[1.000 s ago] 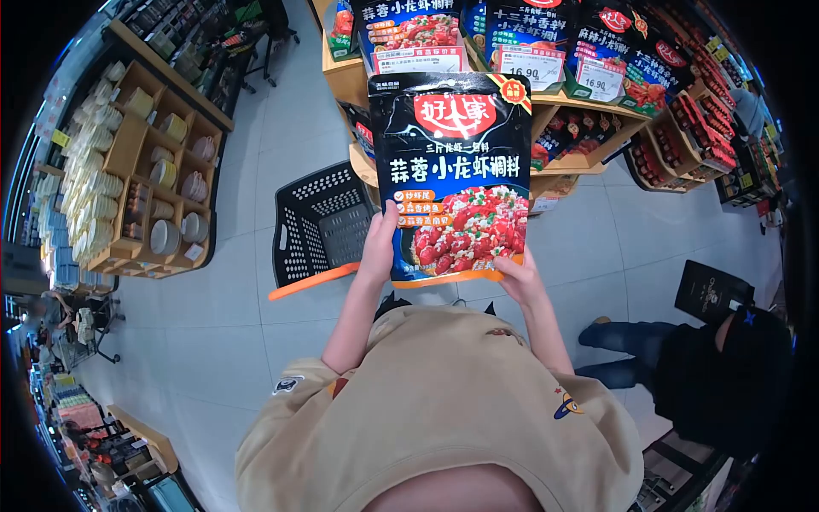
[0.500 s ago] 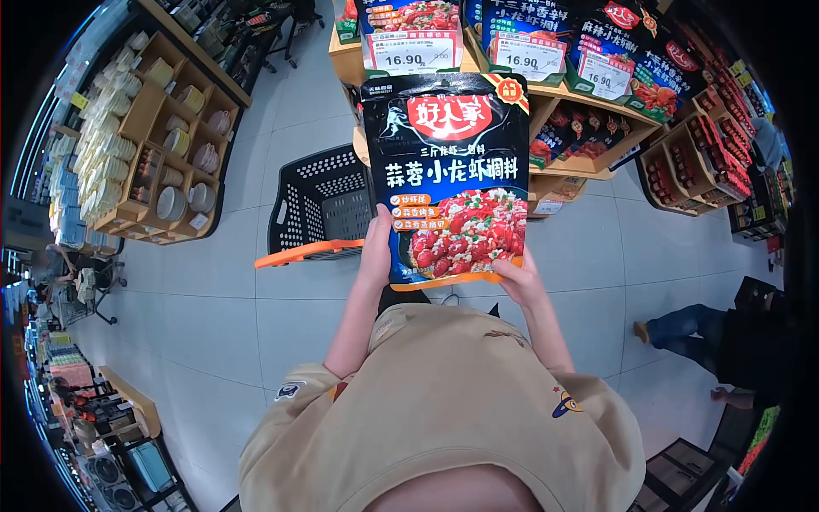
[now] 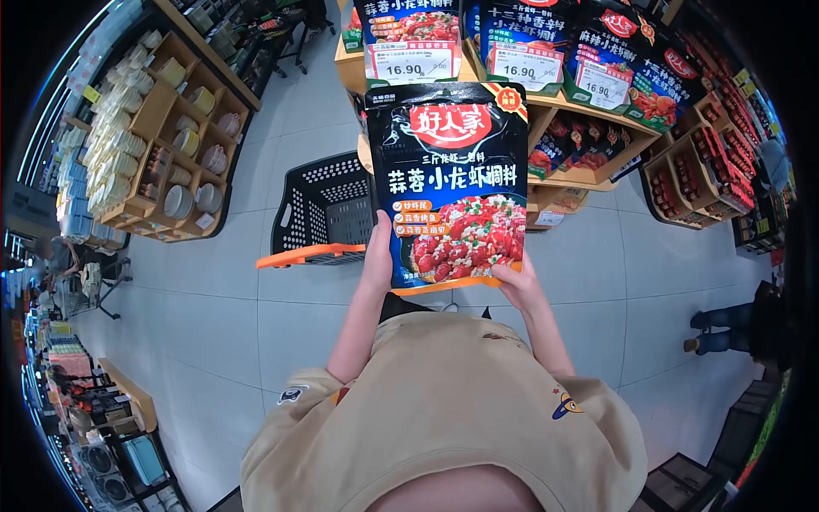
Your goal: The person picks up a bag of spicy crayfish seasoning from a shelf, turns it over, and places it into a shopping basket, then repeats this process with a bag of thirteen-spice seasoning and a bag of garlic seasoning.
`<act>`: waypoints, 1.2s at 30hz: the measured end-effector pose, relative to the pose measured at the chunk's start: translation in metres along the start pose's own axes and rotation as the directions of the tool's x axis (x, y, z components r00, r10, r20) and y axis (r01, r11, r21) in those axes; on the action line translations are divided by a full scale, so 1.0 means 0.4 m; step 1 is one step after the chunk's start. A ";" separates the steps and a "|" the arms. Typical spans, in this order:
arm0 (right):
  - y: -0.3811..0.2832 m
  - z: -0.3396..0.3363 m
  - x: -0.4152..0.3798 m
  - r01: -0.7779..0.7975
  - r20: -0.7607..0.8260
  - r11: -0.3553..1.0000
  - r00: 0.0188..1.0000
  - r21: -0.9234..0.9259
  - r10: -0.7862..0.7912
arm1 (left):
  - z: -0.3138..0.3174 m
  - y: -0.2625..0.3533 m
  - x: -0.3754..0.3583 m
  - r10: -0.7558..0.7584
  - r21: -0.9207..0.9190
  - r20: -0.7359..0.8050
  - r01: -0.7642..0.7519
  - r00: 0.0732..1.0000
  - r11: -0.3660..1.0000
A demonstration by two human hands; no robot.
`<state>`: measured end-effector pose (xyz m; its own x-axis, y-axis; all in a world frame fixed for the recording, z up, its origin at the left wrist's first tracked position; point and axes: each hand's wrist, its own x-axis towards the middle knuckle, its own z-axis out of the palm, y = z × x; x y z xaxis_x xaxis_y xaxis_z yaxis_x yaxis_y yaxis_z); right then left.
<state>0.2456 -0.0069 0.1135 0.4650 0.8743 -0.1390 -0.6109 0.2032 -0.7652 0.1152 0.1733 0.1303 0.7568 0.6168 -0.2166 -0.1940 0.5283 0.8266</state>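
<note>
A large crayfish seasoning packet (image 3: 452, 183), dark blue and black with a red logo and a picture of red crayfish, is held upright in front of me, its printed face toward me. My left hand (image 3: 379, 253) grips its lower left edge, with the fingers mostly hidden behind it. At the lower right corner, my right hand (image 3: 519, 283) pinches it, thumb on the front. Behind and left of the packet, a black shopping basket (image 3: 294, 200) with an orange handle (image 3: 311, 253) is partly covered by it.
Ahead stands a wooden display shelf (image 3: 546, 101) with similar packets and price cards (image 3: 520, 66) reading 16.90. Shelves of bowls (image 3: 179, 200) are on the left, red goods (image 3: 717, 162) on the right. Another person's legs (image 3: 725, 328) show at right; a cart (image 3: 107, 286) is at left.
The packet sits slightly lower in view, still in both hands. The person at the right has moved farther away toward the edge of view. Surroundings have shifted slightly.
</note>
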 end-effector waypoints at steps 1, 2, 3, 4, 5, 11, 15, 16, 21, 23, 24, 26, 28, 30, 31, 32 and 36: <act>0.004 0.009 0.009 -0.007 0.008 1.000 1.000 -0.001 0.007 | -0.011 0.008 0.001 0.005 -0.002 -0.009 -0.005 1.000 1.000; 0.006 0.006 0.012 -0.012 0.015 1.000 1.000 -0.002 0.012 | -0.012 0.008 -0.001 -0.001 -0.006 -0.029 0.001 1.000 1.000; 0.009 0.002 0.016 -0.018 0.023 1.000 1.000 -0.003 0.018 | -0.014 0.007 -0.002 -0.007 -0.010 -0.049 0.006 0.999 1.000; 0.015 -0.010 0.014 -0.024 0.037 1.000 0.999 0.000 0.024 | -0.022 -0.011 -0.003 -0.008 -0.031 -0.068 0.006 0.998 1.000; 0.021 -0.017 0.019 -0.017 0.043 1.000 0.999 0.002 0.017 | -0.029 -0.017 -0.002 0.001 -0.026 -0.080 -0.003 0.997 1.000; 0.028 -0.032 0.052 -0.057 0.078 0.997 0.996 0.046 0.053 | -0.037 -0.021 -0.003 0.031 0.006 -0.192 -0.031 0.981 1.000; 0.018 -0.012 0.066 -0.016 0.135 1.000 0.991 0.020 0.013 | -0.022 0.004 -0.009 0.085 -0.017 -0.052 -0.086 0.995 0.996; 0.018 -0.013 0.067 -0.015 0.140 1.000 0.990 0.012 0.013 | -0.016 0.006 -0.010 0.106 -0.030 -0.045 -0.107 0.993 0.994; 0.030 -0.015 0.067 -0.032 0.117 0.999 0.993 -0.001 0.032 | -0.023 0.016 -0.004 0.082 -0.006 -0.048 -0.083 0.995 0.997; 0.037 -0.008 0.067 -0.016 0.113 1.000 0.994 0.025 0.013 | -0.019 0.025 -0.002 0.081 -0.026 -0.030 -0.082 0.996 0.996; 0.040 -0.005 0.068 -0.013 0.111 1.000 0.994 0.027 0.010 | -0.020 0.028 -0.001 0.099 -0.002 -0.010 -0.099 0.995 0.995; 0.044 -0.002 0.068 0.025 0.096 0.999 0.995 0.044 -0.029 | -0.026 0.029 0.008 0.089 -0.001 -0.022 -0.089 0.996 0.996; 0.043 -0.004 0.064 0.010 0.068 1.000 0.998 0.028 -0.012 | -0.036 0.021 0.017 0.068 0.014 -0.045 -0.068 0.997 0.998; 0.040 -0.001 0.063 -0.008 0.045 1.000 0.999 0.010 0.008 | -0.029 0.023 0.014 0.063 -0.004 -0.035 -0.063 0.997 0.998; 0.036 0.003 0.063 0.003 0.051 1.000 0.999 0.008 -0.003 | -0.025 0.025 0.013 0.065 -0.016 -0.024 -0.066 0.998 0.998; 0.034 0.008 0.062 0.014 0.057 1.000 0.998 0.005 -0.014 | -0.027 0.024 0.013 0.071 -0.016 -0.017 -0.072 0.997 0.997; 0.028 0.011 0.060 -0.022 0.046 1.000 0.999 0.018 0.021 | -0.027 0.020 0.010 0.039 -0.020 -0.045 -0.040 0.998 0.999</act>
<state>0.2471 0.0182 0.1042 0.4220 0.8978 -0.1258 -0.6320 0.1918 -0.7508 0.1098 0.1863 0.1303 0.7198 0.6624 -0.2076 -0.2362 0.5149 0.8241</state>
